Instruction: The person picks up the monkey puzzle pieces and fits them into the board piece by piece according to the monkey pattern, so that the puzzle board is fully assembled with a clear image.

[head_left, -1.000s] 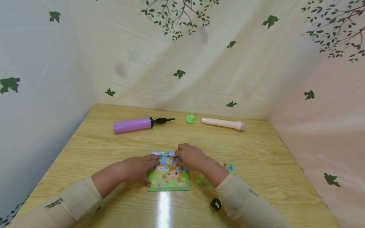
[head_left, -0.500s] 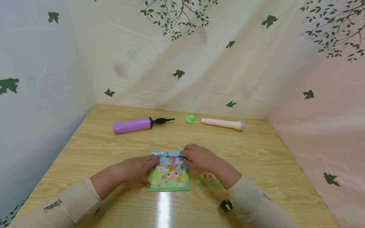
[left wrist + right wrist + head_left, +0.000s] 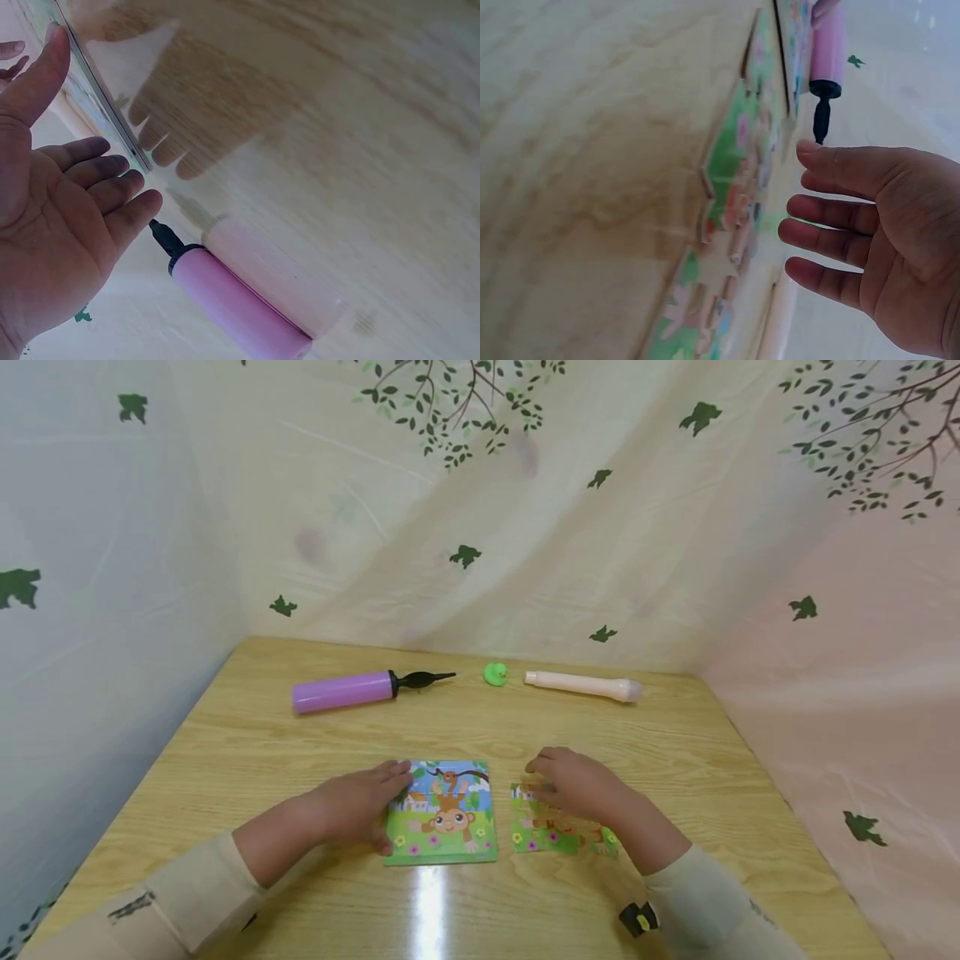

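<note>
A square picture puzzle (image 3: 450,822) with a cartoon monkey lies on the table. My left hand (image 3: 348,806) rests along its left side, fingertips over the upper left corner and thumb near the lower left. In the left wrist view that hand (image 3: 67,217) shows its palm, fingers extended beside the puzzle's edge. Right of the puzzle, loose interlocking puzzle pieces (image 3: 528,839) lie close together, partly covered by my right hand (image 3: 585,789). Seen from the right wrist, the hand (image 3: 885,232) has loosely spread fingers with nothing between them, beside the pieces (image 3: 727,161).
Along the back of the wooden table (image 3: 300,743) lie a purple hand pump (image 3: 345,692) with a black nozzle, a green toy duck (image 3: 496,674) and a pale pink stick (image 3: 581,685) with a translucent end. A patterned cloth (image 3: 420,593) hangs behind.
My right hand has left the puzzle's upper right corner and moved right, over the loose pieces. The left hand stays at the puzzle's left side.
</note>
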`<action>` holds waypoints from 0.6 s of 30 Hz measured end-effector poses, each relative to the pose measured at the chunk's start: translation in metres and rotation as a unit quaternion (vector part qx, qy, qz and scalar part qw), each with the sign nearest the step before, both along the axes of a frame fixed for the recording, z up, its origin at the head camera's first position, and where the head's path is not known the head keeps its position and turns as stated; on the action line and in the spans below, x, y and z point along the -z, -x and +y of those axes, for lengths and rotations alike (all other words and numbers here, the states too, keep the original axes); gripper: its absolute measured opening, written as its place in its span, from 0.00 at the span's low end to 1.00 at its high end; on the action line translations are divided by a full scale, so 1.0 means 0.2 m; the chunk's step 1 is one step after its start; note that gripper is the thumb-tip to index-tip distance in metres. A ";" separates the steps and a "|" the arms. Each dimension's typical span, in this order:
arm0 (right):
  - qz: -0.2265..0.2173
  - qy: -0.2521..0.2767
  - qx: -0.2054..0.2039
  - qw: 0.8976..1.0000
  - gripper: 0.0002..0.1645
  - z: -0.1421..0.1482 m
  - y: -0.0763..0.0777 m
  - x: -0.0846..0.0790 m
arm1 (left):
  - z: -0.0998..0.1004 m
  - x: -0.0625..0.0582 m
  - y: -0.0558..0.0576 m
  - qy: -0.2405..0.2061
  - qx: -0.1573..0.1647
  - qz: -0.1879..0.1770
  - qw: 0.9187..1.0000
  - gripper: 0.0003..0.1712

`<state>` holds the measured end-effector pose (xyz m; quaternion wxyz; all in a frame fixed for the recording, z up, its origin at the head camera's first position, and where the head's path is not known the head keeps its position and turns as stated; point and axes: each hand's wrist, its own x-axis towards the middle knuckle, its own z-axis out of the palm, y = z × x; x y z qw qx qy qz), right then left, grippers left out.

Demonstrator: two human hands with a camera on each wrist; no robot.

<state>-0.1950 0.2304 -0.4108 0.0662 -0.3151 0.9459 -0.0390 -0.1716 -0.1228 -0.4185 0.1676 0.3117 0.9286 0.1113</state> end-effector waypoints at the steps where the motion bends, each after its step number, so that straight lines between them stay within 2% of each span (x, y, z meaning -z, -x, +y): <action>1: -0.006 0.000 0.002 1.000 0.22 0.00 -0.01 0.01 | 0.00 0.00 0.00 0.000 -0.001 0.002 1.000 0.61; 6: -0.018 -0.005 0.000 1.000 0.19 0.00 -0.03 0.04 | -0.01 0.00 -0.01 0.000 -0.006 0.009 1.000 0.61; 13: 0.022 -0.019 -0.041 0.999 0.14 0.00 -0.01 0.08 | -0.03 0.02 0.00 0.005 -0.019 0.001 1.000 0.61; 18: 0.042 -0.040 -0.034 0.998 0.15 -0.02 -0.01 0.09 | -0.03 0.01 0.00 0.004 -0.020 -0.005 1.000 0.61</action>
